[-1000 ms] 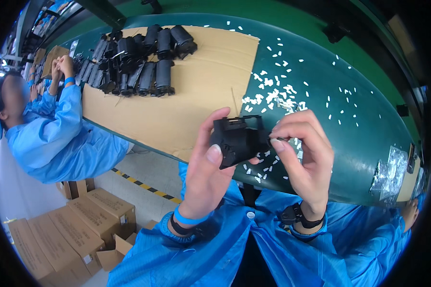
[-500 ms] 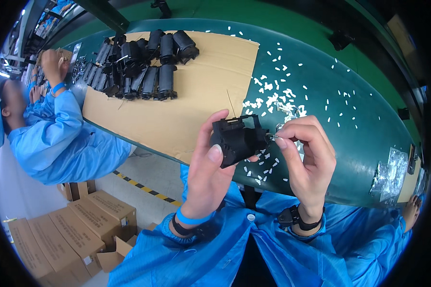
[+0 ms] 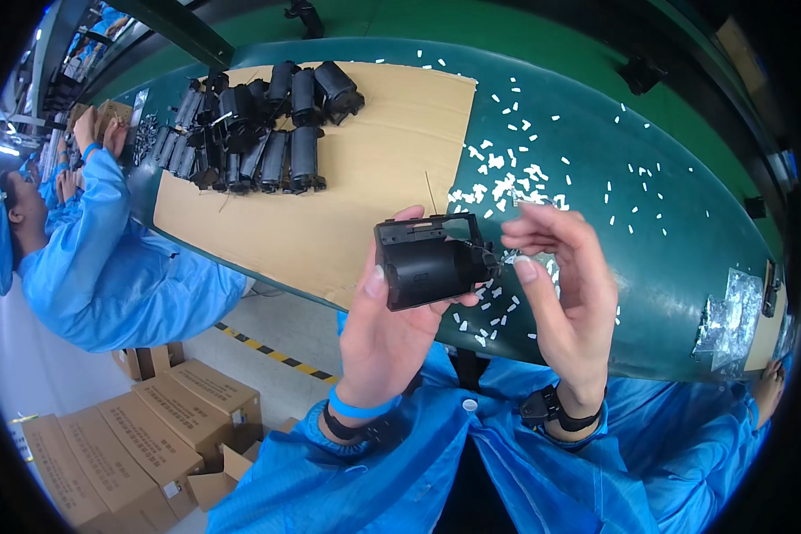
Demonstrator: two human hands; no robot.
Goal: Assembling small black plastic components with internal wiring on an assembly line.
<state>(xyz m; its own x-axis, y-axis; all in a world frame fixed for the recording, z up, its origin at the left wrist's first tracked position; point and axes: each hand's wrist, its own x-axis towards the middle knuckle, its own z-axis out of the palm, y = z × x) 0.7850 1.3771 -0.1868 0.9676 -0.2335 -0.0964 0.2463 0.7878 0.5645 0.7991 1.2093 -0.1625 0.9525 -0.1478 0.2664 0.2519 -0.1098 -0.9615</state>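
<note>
A black plastic cylindrical housing (image 3: 429, 271) lies in my left hand (image 3: 384, 329), the thumb on its near left side and the fingers behind and beneath it. The housing has a slotted frame along its top edge. Small thin metallic or wire-like bits (image 3: 505, 258) show at its right end, too fine to make out. Beside that end is my right hand (image 3: 568, 285), thumb and fingers apart, with nothing plainly between them. The thumb tip is close to the bits; whether it touches them I cannot tell. A thin wire (image 3: 431, 191) rises behind the housing.
Many small white pieces (image 3: 505, 182) lie scattered over the green table (image 3: 685, 294). Similar black housings (image 3: 304, 156) are grouped on a cardboard sheet (image 3: 374, 142). Clear plastic bags (image 3: 728, 320) lie at right. A co-worker in blue (image 3: 107, 258) sits at left, above stacked cartons (image 3: 142, 427).
My right thumb and fingers have parted from their pinch at the housing's right end. The housing has turned a little and shifted slightly left in my left hand.
</note>
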